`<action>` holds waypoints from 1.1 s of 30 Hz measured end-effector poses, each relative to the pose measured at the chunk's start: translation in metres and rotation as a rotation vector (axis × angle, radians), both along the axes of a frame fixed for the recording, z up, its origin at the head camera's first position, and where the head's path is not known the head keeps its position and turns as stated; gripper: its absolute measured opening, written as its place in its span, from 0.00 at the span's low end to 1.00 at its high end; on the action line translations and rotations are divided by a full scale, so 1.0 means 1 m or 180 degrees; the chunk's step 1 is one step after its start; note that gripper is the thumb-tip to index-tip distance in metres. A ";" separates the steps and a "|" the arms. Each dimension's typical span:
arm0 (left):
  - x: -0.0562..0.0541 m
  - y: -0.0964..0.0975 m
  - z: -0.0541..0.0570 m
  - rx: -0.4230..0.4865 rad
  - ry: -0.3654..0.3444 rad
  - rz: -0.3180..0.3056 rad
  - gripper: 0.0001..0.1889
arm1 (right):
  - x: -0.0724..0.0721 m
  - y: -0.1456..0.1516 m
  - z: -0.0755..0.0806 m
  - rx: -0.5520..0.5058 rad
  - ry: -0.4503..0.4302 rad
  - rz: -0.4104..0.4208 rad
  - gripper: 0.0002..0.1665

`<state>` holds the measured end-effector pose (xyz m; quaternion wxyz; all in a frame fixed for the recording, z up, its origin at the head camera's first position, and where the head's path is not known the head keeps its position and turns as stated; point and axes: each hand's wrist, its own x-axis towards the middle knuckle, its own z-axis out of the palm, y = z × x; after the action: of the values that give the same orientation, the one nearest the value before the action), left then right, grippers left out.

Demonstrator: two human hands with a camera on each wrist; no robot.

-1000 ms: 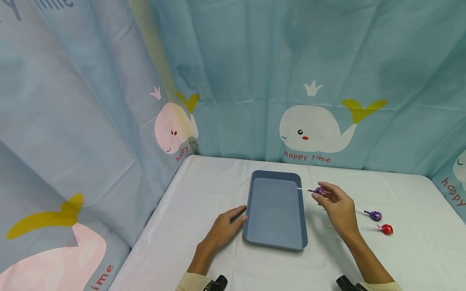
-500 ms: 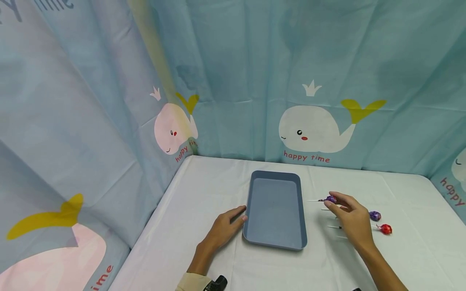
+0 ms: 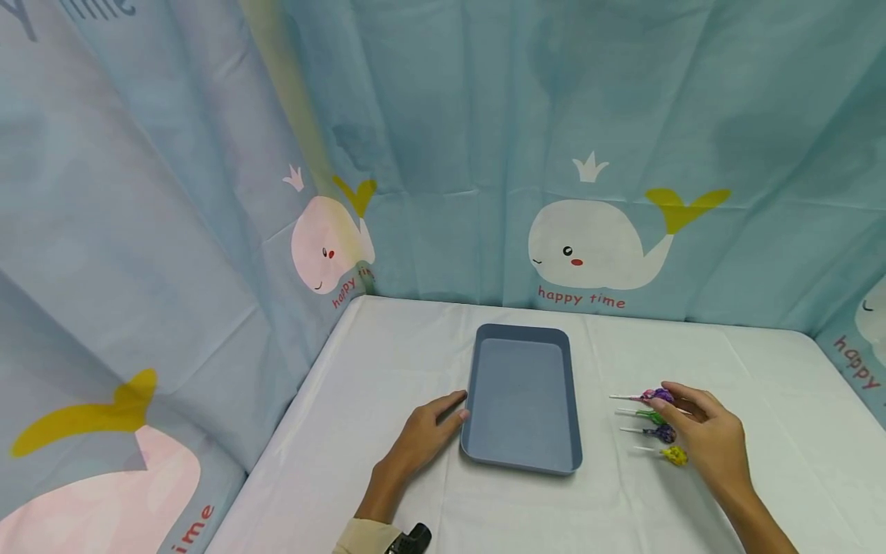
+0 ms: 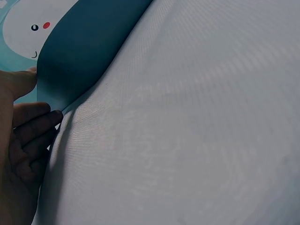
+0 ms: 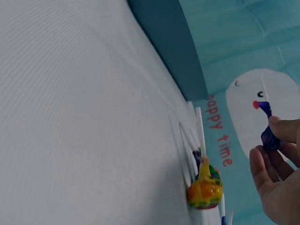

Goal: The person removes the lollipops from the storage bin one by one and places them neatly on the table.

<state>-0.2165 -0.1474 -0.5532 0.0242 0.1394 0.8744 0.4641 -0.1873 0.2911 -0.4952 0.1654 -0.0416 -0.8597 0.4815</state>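
Note:
My right hand (image 3: 713, 438) pinches a purple-wrapped lollipop (image 5: 270, 138) by its candy end between thumb and fingers. In the head view this lollipop overlaps some pink wrapper, and I cannot tell whether that belongs to another one. Just below and left of the hand, green (image 3: 651, 416), dark purple (image 3: 664, 434) and yellow (image 3: 674, 456) lollipops lie in a column, sticks pointing left. The yellow one stands out in the right wrist view. My left hand (image 3: 425, 435) touches the left side of the blue-grey tray (image 3: 578, 431) with extended fingers; nothing lies in the tray.
A white cloth (image 3: 401, 338) covers the table. Behind it and at the left hangs a blue curtain (image 3: 443, 231) with printed whales. The tray stands between the two hands, left of the lollipops.
My right hand has moved right and nearer, away from the tray, still pinching the purple lollipop. Several lollipops now show left of it; the purple and red ones farther right are hidden.

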 end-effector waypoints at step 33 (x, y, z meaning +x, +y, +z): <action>-0.001 -0.002 -0.001 0.0018 -0.0049 -0.0009 0.33 | 0.027 0.071 -0.025 0.0256 -0.1386 -0.1054 0.39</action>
<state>-0.2177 -0.1497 -0.5546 0.0312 0.1371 0.8727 0.4676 -0.1601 0.3618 -0.5199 0.0547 -0.2775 -0.8749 0.3932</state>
